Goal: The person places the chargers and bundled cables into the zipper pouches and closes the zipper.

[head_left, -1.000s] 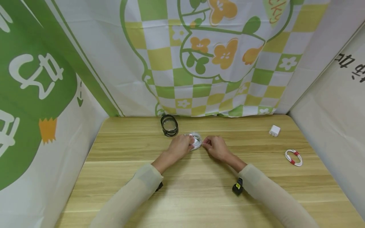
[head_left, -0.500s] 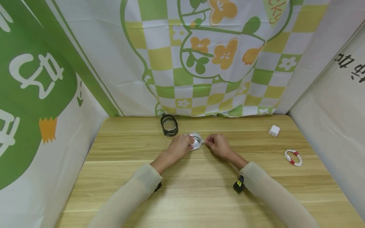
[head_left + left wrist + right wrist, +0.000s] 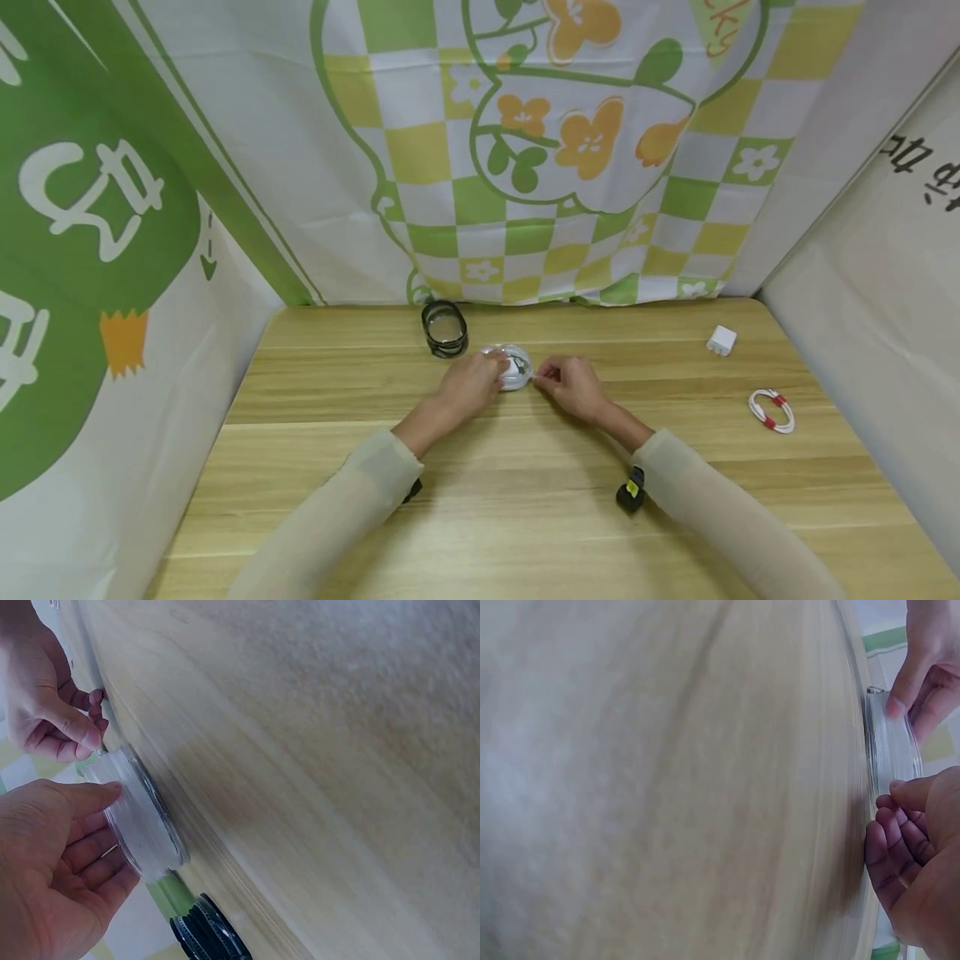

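Near the middle of the head view, a round translucent coil (image 3: 518, 372) sits at the far part of the counter (image 3: 510, 517), between both hands. The left hand (image 3: 468, 385) grips its left side, thumb on top and fingers beneath; the right hand (image 3: 573, 387) pinches a small bit at its right edge, too fine to make out. If the left grip slackens, the loops could likely spring loose and spread; too hard a tug from the right fingertips might stretch or kink that end, or let it slip free. A wide spill leftward could snag the black coil (image 3: 447, 350) just beside, at upper left of the hands. The white plug adapter (image 3: 722, 341) and tied white cable (image 3: 784, 428), far right, seem out of harm's way.
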`<state>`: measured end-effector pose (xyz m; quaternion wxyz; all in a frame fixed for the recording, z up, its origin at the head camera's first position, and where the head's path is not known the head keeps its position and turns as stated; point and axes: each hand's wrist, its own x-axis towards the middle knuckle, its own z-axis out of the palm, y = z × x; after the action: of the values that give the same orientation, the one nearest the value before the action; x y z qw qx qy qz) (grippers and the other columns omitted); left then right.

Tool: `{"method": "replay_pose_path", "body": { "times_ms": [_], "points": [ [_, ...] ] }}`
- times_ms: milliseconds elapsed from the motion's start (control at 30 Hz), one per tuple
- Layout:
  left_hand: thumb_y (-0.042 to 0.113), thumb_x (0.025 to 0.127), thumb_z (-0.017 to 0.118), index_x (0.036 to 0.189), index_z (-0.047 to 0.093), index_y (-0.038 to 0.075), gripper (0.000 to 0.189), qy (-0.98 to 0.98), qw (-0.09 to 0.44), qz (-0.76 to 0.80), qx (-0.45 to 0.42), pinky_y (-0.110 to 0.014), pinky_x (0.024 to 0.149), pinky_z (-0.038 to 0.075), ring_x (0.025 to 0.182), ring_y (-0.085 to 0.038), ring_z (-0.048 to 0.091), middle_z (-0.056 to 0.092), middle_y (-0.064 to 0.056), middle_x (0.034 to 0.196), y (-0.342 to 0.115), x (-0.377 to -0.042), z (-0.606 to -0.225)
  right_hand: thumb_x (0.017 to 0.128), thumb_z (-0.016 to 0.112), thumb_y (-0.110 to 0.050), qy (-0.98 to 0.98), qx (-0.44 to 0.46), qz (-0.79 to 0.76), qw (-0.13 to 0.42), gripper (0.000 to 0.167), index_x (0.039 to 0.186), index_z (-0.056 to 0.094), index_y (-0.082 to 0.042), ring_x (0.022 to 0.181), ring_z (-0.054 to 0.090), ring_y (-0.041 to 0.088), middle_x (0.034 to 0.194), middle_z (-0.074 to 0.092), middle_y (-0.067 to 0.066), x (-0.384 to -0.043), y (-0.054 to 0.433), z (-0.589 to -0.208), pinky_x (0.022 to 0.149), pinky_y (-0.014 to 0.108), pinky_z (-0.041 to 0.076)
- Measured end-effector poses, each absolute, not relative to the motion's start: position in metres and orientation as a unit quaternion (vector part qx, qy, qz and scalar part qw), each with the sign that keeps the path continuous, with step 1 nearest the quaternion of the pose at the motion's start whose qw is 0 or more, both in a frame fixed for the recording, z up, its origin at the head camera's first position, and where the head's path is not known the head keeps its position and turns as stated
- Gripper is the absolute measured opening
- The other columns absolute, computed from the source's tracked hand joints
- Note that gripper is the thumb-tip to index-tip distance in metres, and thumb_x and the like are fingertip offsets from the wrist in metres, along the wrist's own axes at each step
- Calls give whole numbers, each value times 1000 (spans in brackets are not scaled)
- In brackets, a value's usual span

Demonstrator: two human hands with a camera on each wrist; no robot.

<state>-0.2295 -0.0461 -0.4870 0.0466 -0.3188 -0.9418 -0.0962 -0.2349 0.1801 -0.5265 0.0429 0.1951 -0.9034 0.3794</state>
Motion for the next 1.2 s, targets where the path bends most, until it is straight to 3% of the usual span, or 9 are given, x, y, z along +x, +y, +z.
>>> {"method": "replay_pose_path", "body": {
  "times_ms": [200,400,633,1200],
  "points": [
    [20,94,81,113,78,6,24,-941,59,-94,-321,-43,86,62,105,-30,73,76,-10,122,-44,-226,-488,91,83,-8,-895,209,394,28,8,86,79,-4,71,68,9,81,77,4,-226,174,-523,65,23,56],
    [23,95,81,109,78,5,22,-940,55,-104,-322,-43,87,62,109,-31,73,75,-11,126,-43,-225,-491,91,83,-7,-894,198,402,15,7,88,78,-3,71,67,7,81,77,4,-220,168,-523,66,23,56],
    [26,98,77,124,76,4,34,-939,42,-106,-324,-46,103,57,124,-34,68,71,-13,138,-45,-226,-493,92,82,-7,-896,196,397,7,6,89,79,-4,73,68,8,82,77,4,-219,168,-524,68,23,56],
    [28,100,75,131,73,2,41,-938,42,-107,-328,-44,111,52,131,-33,65,69,-15,140,-49,-229,-496,93,81,-8,-905,199,375,24,8,89,78,-3,73,67,11,82,77,4,-234,180,-525,67,27,57]
  ]
}}
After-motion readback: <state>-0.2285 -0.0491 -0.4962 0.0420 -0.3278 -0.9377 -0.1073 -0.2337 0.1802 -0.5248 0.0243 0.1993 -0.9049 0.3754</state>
